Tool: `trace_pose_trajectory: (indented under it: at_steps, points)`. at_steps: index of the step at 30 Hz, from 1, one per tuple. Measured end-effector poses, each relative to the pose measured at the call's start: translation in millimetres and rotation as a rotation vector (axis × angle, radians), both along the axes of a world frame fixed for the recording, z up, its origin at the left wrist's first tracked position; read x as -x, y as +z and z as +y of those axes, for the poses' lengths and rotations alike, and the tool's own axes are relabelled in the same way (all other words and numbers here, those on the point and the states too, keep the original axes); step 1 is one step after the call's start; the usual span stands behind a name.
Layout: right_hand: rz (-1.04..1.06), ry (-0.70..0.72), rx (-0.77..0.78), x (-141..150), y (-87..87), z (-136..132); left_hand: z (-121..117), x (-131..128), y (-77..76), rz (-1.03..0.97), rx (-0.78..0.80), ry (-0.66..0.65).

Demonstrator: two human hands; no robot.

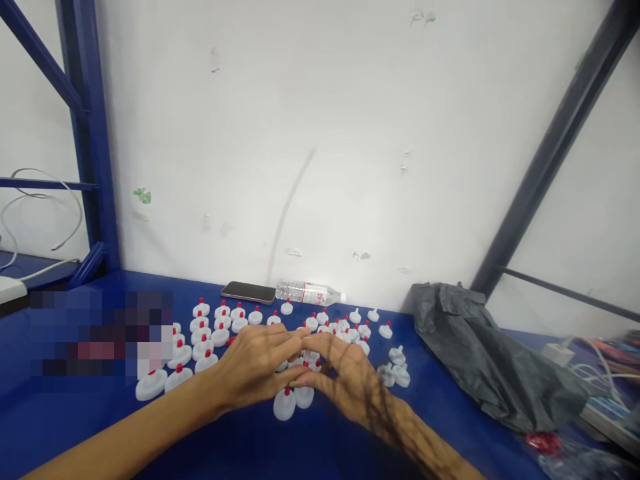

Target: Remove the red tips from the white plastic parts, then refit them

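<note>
- Wall [350, 133]: white, scuffed, rising behind the table.
- Table [225, 443]: blue surface, bearing all the smaller items listed below.
- Metal frame [93, 133]: blue upright at left, with a diagonal brace.
- Plastic bag [490, 363]: dark, crumpled, lying right of the caps.
- Left hand [263, 360] and right hand [340, 370]: fingers bent, tips meeting in an arch over the central caps; thumbs close together beneath. Whether either hand grips a cap cannot be told.
- Bottle [310, 292]: clear, on its side by the wall.
- Phone [249, 292]: flat, just left of the bottle.
- Red-tipped caps [201, 310]: white, round, in rows at left and clustered around and beyond the hands; two stand just in front of the thumbs.
- Untipped caps [401, 376]: whitish, several near the bag.
</note>
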State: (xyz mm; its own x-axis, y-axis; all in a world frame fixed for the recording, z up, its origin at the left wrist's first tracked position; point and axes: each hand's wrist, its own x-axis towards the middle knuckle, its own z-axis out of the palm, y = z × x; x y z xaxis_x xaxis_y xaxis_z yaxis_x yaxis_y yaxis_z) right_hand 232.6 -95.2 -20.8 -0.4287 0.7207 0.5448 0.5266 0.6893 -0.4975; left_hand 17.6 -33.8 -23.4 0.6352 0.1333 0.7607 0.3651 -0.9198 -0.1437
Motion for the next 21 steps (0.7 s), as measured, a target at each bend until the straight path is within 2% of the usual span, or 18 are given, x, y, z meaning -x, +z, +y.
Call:
trace_pose_trajectory:
  at_steps: [4,7,10,14,17,19,21]
  points:
    - [0.026,0.033,0.018,-0.1,4.1,2.0,2.5,-1.2,2.4,0.006,0.116,-0.022]
    - [-0.039,0.060,-0.047,-5.2,5.6,8.5,8.7,-3.3,4.9,-0.030,0.261,-0.033]
    - [-0.085,0.008,-0.117,-18.1,7.4,17.3,16.5,-1.0,11.0,0.013,0.403,0.034]
    - [-0.130,-0.224,-0.215,-49.0,18.1,28.9,27.3,10.9,24.6,0.182,0.369,0.295]
    - [-0.161,-0.502,-0.290,-75.7,30.6,34.4,35.1,21.9,32.4,0.365,0.368,0.459]
    - [-0.205,-0.695,-0.242,-90.6,38.2,35.5,39.4,28.2,32.8,0.452,0.409,0.544]
    - [-0.263,-0.817,-0.142,-102.2,43.5,35.3,43.1,32.8,29.0,0.491,0.438,0.588]
